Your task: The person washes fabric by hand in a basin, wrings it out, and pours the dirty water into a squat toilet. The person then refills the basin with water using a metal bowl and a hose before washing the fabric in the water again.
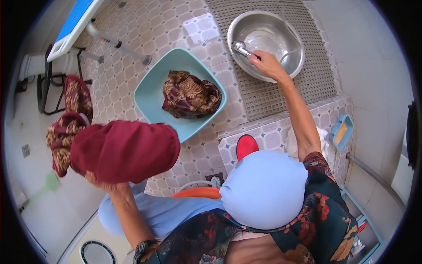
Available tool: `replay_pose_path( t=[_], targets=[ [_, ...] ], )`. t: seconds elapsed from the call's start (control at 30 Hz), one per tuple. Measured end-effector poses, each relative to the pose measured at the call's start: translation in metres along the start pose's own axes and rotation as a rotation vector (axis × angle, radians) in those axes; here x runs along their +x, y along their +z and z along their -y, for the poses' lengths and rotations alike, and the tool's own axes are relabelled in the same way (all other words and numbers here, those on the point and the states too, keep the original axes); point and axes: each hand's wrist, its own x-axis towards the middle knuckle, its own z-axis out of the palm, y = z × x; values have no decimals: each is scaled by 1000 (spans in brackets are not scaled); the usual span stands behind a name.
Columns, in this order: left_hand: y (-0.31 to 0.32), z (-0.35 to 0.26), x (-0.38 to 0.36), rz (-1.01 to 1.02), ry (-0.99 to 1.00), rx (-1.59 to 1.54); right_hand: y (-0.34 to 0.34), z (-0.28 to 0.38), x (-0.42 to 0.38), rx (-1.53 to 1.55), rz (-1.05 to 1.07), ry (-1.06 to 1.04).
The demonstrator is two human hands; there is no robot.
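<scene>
My left hand (105, 184) is at the lower left, closed on a maroon cloth (125, 152) with gold-patterned parts; its fingers are partly hidden under the fabric. The cloth is bunched and hangs off beyond the hand to the left. My right hand (269, 66) reaches over the near part of a steel basin (234, 33), fingers wrapped round a short chrome tool with a rounded head (239, 47). That head lies over the basin's left rim. Between my hands, a light blue tub (147, 83) holds a crumpled maroon-and-gold cloth (191, 94).
Under the basin lies a grey perforated mat (259, 99), next to a tiled step (281, 134). A blue-topped white stand with metal legs (77, 22) is at the upper left. A blue soap dish (342, 132) sits right. An orange rim (198, 192) shows near my legs.
</scene>
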Motion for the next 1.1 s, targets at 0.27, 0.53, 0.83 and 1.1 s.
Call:
replay_pose_path(
  t=[0.27,0.53,0.83,1.1],
  targets=[
    [5,8,1,-19,31,77,72,110,-18,24,240,-353],
    [25,8,-18,-225,107,213,148,93,-23,-398,86,-281],
    [-18,-3,0,234,-118,-118,36,18,-64,-341,-773,-175],
    [3,8,0,-132,-33,-2,-15,-136,-64,1085,-389,739]
  ],
)
